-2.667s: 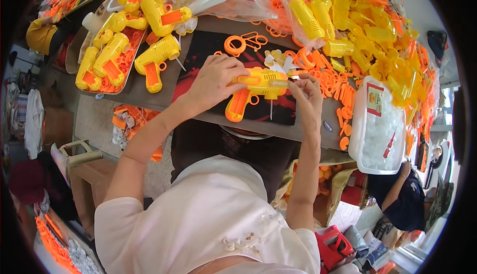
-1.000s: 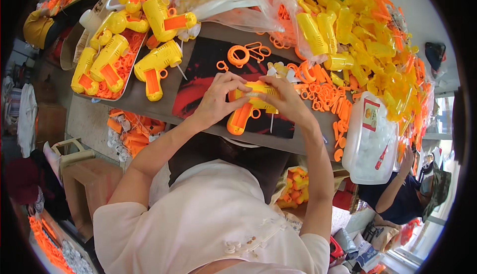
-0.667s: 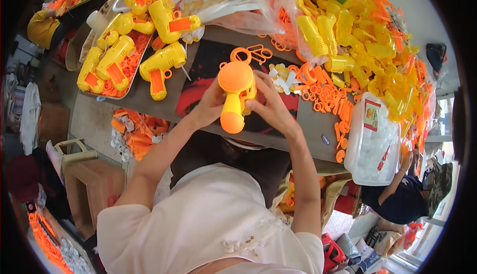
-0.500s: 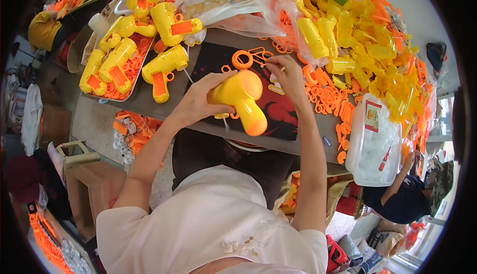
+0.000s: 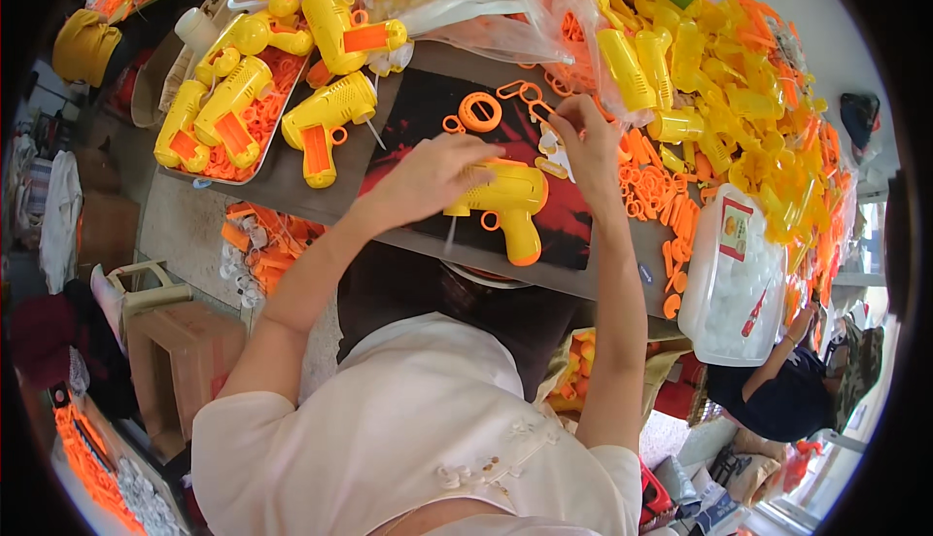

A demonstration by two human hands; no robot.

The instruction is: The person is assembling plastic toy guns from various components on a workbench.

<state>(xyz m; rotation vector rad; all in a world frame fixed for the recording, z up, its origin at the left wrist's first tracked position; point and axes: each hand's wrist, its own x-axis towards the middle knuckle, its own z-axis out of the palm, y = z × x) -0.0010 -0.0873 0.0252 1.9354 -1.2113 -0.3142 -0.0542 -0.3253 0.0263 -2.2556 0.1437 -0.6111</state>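
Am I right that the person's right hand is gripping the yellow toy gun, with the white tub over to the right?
Not quite: the head view shows the left hand gripping the yellow toy gun; the white tub is indeed over to the right.

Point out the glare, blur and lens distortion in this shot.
In the head view, fisheye distortion tilts the outer surroundings inside a curved black rim; the clear plastic bag shows glossy highlights; bright patches near the right edge look washed out; the thin rod below the yellow toy gun looks smeared.
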